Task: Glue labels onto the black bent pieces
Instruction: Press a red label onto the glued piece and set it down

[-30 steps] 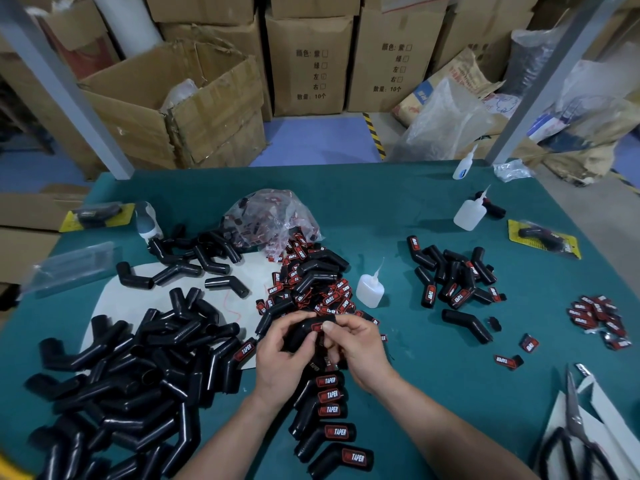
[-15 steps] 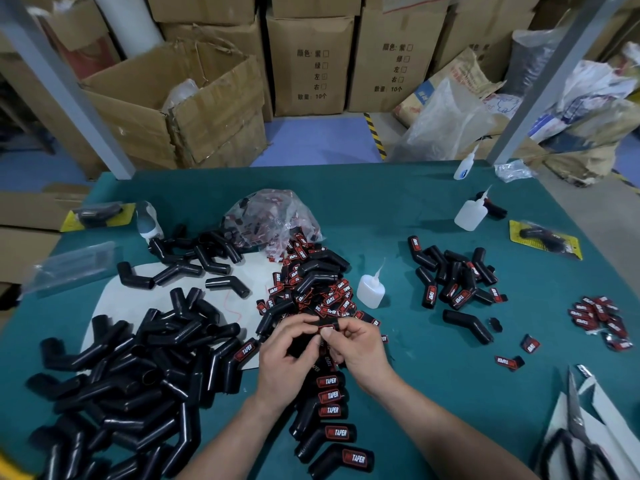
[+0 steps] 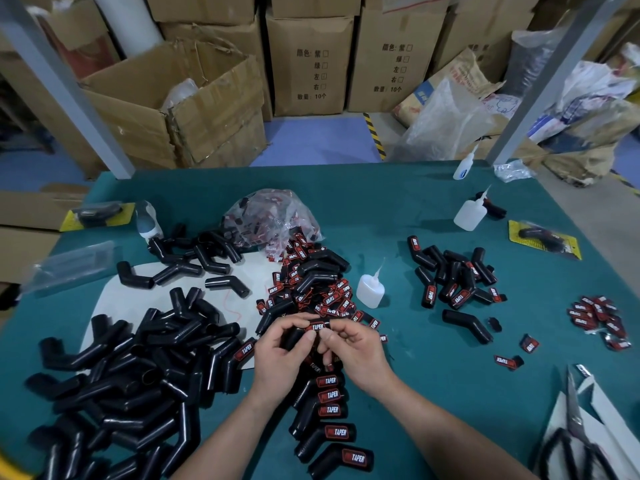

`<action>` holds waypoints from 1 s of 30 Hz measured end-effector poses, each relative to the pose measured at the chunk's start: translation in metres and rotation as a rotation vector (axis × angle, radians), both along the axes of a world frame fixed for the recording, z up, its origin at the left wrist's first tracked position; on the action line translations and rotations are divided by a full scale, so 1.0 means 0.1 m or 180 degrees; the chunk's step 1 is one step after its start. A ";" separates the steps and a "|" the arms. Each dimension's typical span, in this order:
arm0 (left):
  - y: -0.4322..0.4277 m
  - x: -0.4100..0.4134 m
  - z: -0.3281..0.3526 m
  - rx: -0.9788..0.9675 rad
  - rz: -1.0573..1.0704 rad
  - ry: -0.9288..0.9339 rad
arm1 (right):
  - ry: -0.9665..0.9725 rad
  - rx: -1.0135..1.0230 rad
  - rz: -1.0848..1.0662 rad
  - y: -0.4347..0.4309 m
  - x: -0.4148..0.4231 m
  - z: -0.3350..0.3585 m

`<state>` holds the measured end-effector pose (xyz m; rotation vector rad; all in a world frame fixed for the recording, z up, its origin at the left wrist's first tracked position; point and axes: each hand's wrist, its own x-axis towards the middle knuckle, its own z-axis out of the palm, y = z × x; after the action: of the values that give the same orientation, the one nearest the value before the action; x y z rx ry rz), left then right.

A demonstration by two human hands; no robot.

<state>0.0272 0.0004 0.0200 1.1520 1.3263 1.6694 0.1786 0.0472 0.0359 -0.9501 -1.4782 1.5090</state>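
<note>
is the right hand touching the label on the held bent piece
Touching: the head view shows the right hand pinching the label against the black bent piece that the left hand grips.

My station: warehouse packing workshop. Stacked cartons [image 3: 308, 60] behind, green tabletop [image 3: 433, 358], glue bottles [image 3: 370, 289], bulk parts.
</note>
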 end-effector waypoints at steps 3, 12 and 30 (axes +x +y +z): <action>0.01 0.00 -0.04 0.0029 0.0139 0.0002 | -0.0098 0.0191 -0.0045 0.01 -0.01 0.01; 0.00 0.02 -0.01 0.0628 0.0189 0.0446 | 0.0165 -0.0123 -0.0351 0.01 -0.04 -0.04; 0.00 0.01 -0.08 0.0995 0.0144 0.1021 | 0.0590 -0.0945 -0.0309 -0.02 -0.07 0.06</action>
<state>0.0279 0.0004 0.0121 1.6393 1.3167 1.8254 0.1716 0.0454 0.0419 -1.0067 -1.0816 1.7244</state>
